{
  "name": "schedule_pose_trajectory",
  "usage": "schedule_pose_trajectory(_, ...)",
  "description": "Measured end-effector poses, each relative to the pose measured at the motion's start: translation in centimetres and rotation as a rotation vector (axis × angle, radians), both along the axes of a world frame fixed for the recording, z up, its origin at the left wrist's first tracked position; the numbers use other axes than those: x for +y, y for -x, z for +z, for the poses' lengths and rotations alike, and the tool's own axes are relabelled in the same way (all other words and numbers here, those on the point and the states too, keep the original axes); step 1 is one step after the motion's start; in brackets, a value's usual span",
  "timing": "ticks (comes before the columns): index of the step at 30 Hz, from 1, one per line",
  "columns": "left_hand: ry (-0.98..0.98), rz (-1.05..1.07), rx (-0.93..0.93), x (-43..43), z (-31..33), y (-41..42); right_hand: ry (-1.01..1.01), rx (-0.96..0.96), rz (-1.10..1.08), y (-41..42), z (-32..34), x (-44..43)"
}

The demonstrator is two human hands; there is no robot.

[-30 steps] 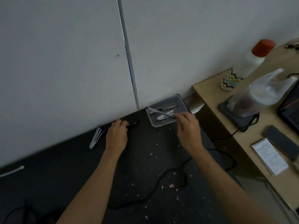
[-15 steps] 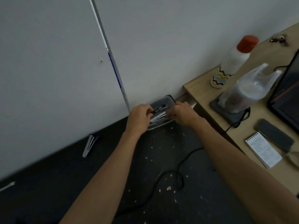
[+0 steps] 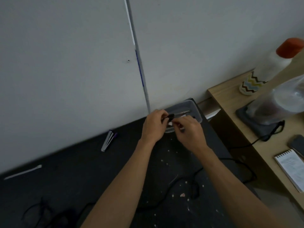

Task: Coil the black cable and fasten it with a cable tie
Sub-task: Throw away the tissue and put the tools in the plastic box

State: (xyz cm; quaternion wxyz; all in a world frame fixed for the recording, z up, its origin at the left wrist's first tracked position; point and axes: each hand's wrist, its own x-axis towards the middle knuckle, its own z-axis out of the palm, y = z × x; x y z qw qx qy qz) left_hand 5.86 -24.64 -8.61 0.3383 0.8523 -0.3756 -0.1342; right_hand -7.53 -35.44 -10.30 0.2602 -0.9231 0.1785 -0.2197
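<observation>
The black cable lies uncoiled on the dark table. The writing on the notepad at right is too blurred to read. Farther off, the left hand pinches a black piece and the right hand pinches a white bit – both over a clear tray.

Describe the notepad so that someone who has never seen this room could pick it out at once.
Start at the light wooden desk right of the dark table. Toward its near end lies the notepad. Unlike the flat dark phone beside it, it is white paper, spiral-bound along the top edge.
</observation>
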Motion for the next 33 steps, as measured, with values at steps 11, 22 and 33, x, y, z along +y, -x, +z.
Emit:
schedule_pose_trajectory(11, -0.366, 0.566, -0.033, 17.9, -3.9, -6.0, -0.016, 0.066, 0.018, -5.2, -1.2, 7.1)
schedule_pose_trajectory(22, -0.102, 0.251, 0.063, 15.6, -2.2, -5.2, -0.242, 0.048, -0.033, -3.9, -1.6, 6.3)
schedule_pose_trajectory(33, -0.106, -0.103, -0.064, -0.6, 0.1, -1.0, -0.259, 0.268, -0.668, 0.7, -1.9, -0.6)
